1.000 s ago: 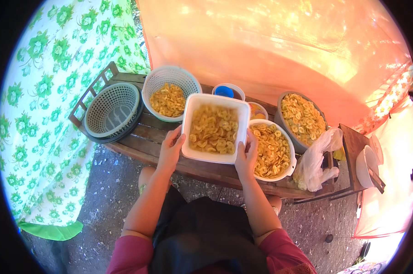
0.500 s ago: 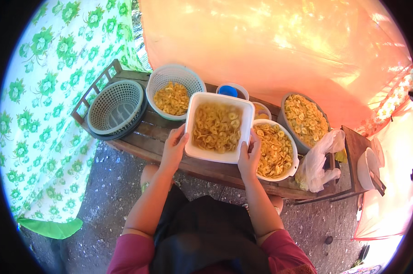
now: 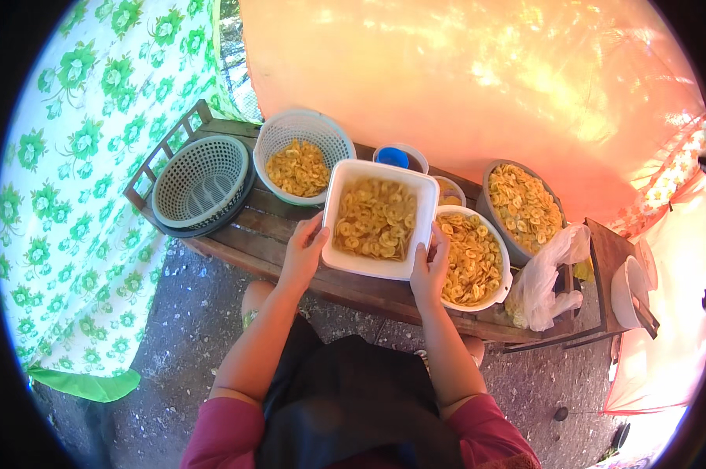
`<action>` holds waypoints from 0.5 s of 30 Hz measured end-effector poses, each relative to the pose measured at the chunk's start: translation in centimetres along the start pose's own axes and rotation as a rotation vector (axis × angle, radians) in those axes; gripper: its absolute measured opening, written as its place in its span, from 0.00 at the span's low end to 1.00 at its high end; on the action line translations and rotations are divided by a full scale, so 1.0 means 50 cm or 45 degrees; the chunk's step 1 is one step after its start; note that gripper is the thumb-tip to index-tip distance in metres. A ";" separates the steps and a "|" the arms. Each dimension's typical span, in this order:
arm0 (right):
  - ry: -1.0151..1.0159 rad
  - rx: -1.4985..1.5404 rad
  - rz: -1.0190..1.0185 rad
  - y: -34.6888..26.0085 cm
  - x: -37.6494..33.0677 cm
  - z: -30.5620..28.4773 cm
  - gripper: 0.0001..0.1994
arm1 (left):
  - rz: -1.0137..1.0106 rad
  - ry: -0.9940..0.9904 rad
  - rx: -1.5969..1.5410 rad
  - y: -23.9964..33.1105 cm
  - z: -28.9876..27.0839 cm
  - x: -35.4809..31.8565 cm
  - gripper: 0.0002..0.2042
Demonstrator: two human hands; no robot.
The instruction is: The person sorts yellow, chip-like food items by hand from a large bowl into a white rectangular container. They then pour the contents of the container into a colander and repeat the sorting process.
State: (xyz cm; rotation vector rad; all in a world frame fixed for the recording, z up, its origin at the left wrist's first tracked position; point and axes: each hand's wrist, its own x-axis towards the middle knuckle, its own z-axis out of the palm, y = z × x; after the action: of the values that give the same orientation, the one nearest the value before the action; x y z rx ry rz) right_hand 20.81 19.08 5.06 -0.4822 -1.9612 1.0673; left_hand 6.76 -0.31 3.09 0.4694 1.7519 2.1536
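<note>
Between my two hands is a white square tub [image 3: 426, 207], held up above the bench and tilted a little. Yellow sliced banana chips [image 3: 375, 220] fill its bottom. My left hand [image 3: 303, 252] grips the tub's lower left side, and my right hand [image 3: 429, 270] grips its lower right side, thumb near the rim. Just right of the tub, partly behind my right hand, stands a round white basin [image 3: 507, 275] full of banana chips. Behind the tub to the left is a pale colander [image 3: 271, 133] with a smaller heap of chips.
A wooden bench [image 3: 251, 227] carries everything. Stacked grey-green baskets [image 3: 200, 184] sit at its left end. Behind are a container with a blue cup [image 3: 393, 157] and a grey basin of chips [image 3: 523, 207]. A clear plastic bag [image 3: 546, 277] lies at the right. An orange sheet [image 3: 446, 70] hangs behind.
The chips inside the tub were smeared by motion and now look sharp. The tub and both hands shift very slightly right in the picture, as does much of the bench; my grip is unchanged.
</note>
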 end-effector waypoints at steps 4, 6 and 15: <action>-0.111 -0.058 0.239 -0.002 0.000 -0.001 0.23 | -0.098 -0.027 0.031 0.007 -0.001 -0.002 0.18; -0.057 0.016 0.197 -0.004 -0.002 0.000 0.23 | -0.137 -0.007 -0.022 0.011 -0.001 -0.002 0.18; 0.004 0.096 0.057 -0.010 -0.011 0.019 0.21 | 0.022 0.000 -0.091 0.019 -0.007 0.004 0.16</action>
State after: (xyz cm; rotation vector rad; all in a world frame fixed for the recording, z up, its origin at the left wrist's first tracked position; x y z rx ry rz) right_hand 20.35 17.96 4.94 -0.4880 -1.9081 1.1639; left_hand 6.38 -0.69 3.96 0.4675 1.6705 2.2195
